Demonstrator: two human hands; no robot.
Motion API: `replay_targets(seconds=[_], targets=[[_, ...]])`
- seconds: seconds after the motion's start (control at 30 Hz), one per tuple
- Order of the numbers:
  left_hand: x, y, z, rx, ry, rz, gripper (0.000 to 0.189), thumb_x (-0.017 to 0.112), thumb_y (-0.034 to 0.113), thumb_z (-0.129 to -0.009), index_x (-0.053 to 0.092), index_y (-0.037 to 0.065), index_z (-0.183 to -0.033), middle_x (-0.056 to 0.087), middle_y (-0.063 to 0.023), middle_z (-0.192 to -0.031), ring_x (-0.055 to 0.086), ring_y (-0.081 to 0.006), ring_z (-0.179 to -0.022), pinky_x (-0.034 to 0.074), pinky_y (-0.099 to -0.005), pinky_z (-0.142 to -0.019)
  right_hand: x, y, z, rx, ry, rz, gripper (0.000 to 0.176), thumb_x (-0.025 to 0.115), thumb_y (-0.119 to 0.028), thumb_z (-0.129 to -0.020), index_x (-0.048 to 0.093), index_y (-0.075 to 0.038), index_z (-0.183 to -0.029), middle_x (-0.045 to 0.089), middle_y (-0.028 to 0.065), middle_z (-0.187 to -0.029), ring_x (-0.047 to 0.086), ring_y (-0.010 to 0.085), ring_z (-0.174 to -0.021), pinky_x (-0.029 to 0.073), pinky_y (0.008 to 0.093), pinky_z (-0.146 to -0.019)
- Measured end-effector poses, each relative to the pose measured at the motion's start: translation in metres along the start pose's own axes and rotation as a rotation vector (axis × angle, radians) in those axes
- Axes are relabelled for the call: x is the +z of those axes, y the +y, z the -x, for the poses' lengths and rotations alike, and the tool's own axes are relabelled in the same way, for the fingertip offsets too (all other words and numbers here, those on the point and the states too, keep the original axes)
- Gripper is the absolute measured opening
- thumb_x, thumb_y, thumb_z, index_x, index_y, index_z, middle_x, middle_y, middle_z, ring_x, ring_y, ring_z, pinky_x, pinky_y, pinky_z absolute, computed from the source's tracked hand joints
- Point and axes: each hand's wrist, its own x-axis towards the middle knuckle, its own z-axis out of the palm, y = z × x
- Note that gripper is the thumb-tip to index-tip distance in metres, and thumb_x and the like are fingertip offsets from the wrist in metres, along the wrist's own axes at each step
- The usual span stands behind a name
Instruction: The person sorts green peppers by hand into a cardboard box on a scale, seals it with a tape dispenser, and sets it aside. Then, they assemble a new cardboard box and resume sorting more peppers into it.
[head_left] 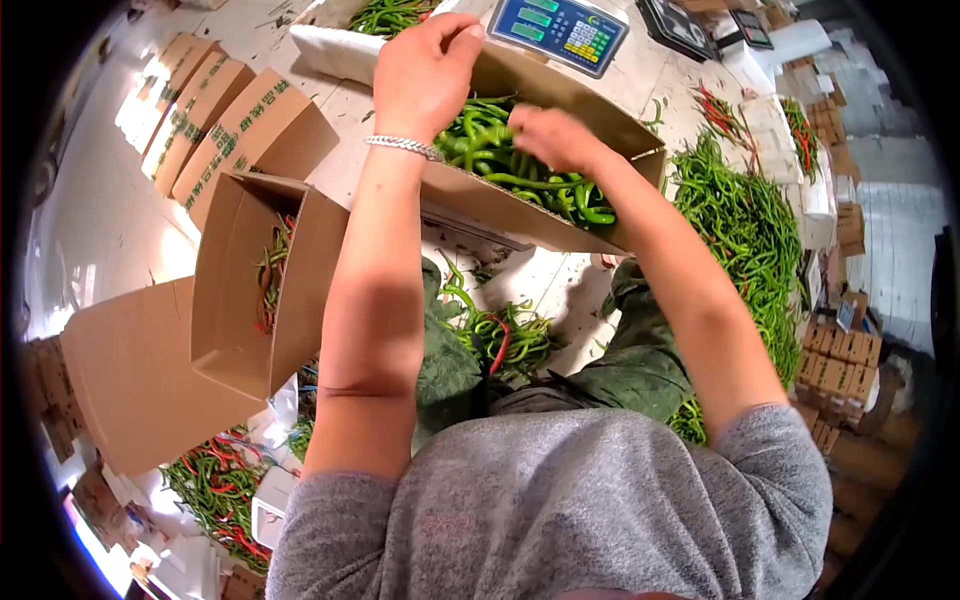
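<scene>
Green chili peppers (483, 150) fill a long cardboard box (570, 92) in front of me. My left hand (425, 80), with a silver chain bracelet (403, 146) at the wrist, is over the box's left end. Its fingers curl closed near the far wall, and I cannot tell what is in them. My right hand (550, 138) is among the peppers towards the middle of the box. Motion blurs its fingers, which point down and left against the peppers.
A scale (557, 32) stands behind the box, beside a white foam box (335, 55) of peppers. Loose green peppers (740, 230) are heaped on the right. An opened carton (232, 290) with a few peppers and several closed cartons (250, 130) stand left. More peppers (510, 340) lie between my legs.
</scene>
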Motion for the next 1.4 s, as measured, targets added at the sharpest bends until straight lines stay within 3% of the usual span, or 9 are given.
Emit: replay_targets(seconds=[0.33, 0.47, 0.53, 0.67, 0.73, 0.87, 1.03, 1.17, 1.4], targets=[[-0.004, -0.004, -0.002, 0.002, 0.052, 0.065, 0.027, 0.058, 0.028, -0.082, 0.067, 0.007, -0.097, 0.066, -0.0133, -0.079, 0.063, -0.0273, -0.075, 0.048, -0.0323, -0.072, -0.035, -0.009, -0.017, 0.240, 0.161, -0.109, 0.023, 0.054, -0.025, -0.087, 0.060, -0.013, -0.106, 0.065, 0.0121, -0.084, 0.063, 0.0304, -0.079, 0.049, 0.0402, -0.070], [-0.004, -0.005, -0.004, -0.020, 0.015, -0.019, 0.028, 0.062, 0.028, -0.084, 0.067, 0.008, -0.103, 0.068, -0.0079, -0.083, 0.061, -0.0129, -0.074, 0.046, -0.0252, -0.070, -0.015, 0.005, -0.027, -0.068, -0.223, 0.204, 0.021, 0.057, -0.022, -0.081, 0.056, -0.012, -0.100, 0.063, 0.0119, -0.084, 0.060, 0.0330, -0.085, 0.048, 0.0432, -0.073], [-0.005, -0.004, -0.004, 0.013, 0.051, -0.019, 0.027, 0.062, 0.028, -0.084, 0.067, 0.009, -0.103, 0.068, -0.0080, -0.082, 0.062, -0.0140, -0.073, 0.047, -0.0262, -0.070, -0.033, -0.011, -0.032, 0.110, -0.030, -0.271, 0.023, 0.060, -0.022, -0.078, 0.059, -0.012, -0.099, 0.065, 0.0098, -0.089, 0.061, 0.0309, -0.090, 0.049, 0.0418, -0.074], [0.000, -0.004, -0.003, -0.027, 0.025, -0.009, 0.027, 0.062, 0.028, -0.084, 0.067, 0.009, -0.102, 0.068, -0.0084, -0.081, 0.062, -0.0140, -0.072, 0.047, -0.0265, -0.069, -0.008, -0.003, -0.045, -0.027, -0.231, 0.363, 0.015, 0.056, -0.023, -0.079, 0.059, -0.015, -0.091, 0.065, 0.0101, -0.083, 0.061, 0.0323, -0.083, 0.049, 0.0435, -0.069], [-0.006, -0.003, -0.003, -0.003, 0.034, -0.006, 0.026, 0.061, 0.027, -0.084, 0.067, 0.009, -0.102, 0.068, -0.0089, -0.081, 0.062, -0.0139, -0.073, 0.047, -0.0265, -0.068, -0.019, -0.020, -0.049, -0.018, 0.227, 0.080, 0.012, 0.056, -0.024, -0.078, 0.060, -0.013, -0.082, 0.064, 0.0121, -0.080, 0.061, 0.0341, -0.081, 0.049, 0.0449, -0.069], [-0.003, -0.004, -0.004, -0.017, 0.032, -0.005, 0.025, 0.061, 0.026, -0.084, 0.068, 0.009, -0.101, 0.067, -0.0076, -0.077, 0.060, -0.0129, -0.069, 0.046, -0.0263, -0.066, -0.007, -0.009, -0.067, -0.028, 0.134, 0.243, 0.015, 0.057, -0.025, -0.079, 0.061, -0.013, -0.089, 0.064, 0.0125, -0.078, 0.062, 0.0340, -0.082, 0.049, 0.0458, -0.071], [-0.010, 0.001, -0.003, -0.036, 0.046, 0.013, 0.025, 0.061, 0.025, -0.086, 0.067, 0.007, -0.102, 0.066, -0.0061, -0.076, 0.058, -0.0121, -0.067, 0.045, -0.0258, -0.064, -0.005, 0.016, -0.081, 0.226, 0.073, -0.039, 0.043, 0.064, -0.023, -0.078, 0.053, -0.012, -0.118, 0.060, 0.0137, -0.108, 0.057, 0.0302, -0.104, 0.047, 0.0403, -0.086], [-0.014, -0.002, -0.006, -0.076, 0.056, 0.027, 0.025, 0.059, 0.025, -0.084, 0.067, 0.006, -0.099, 0.067, -0.0149, -0.088, 0.063, -0.0270, -0.083, 0.048, -0.0342, -0.076, 0.005, 0.022, -0.061, -0.012, 0.197, 0.112, 0.043, 0.063, -0.015, -0.079, 0.050, -0.010, -0.120, 0.057, 0.0145, -0.111, 0.056, 0.0341, -0.101, 0.045, 0.0424, -0.087], [-0.012, -0.001, -0.003, -0.054, 0.063, 0.046, 0.024, 0.059, 0.023, -0.085, 0.067, 0.006, -0.101, 0.068, -0.0115, -0.088, 0.062, -0.0206, -0.082, 0.047, -0.0305, -0.074, 0.031, 0.002, -0.027, 0.158, -0.191, 0.386, 0.071, 0.040, -0.064, -0.085, 0.042, -0.015, -0.136, 0.027, 0.0087, -0.148, 0.036, 0.0281, -0.128, 0.035, 0.0477, -0.094]])
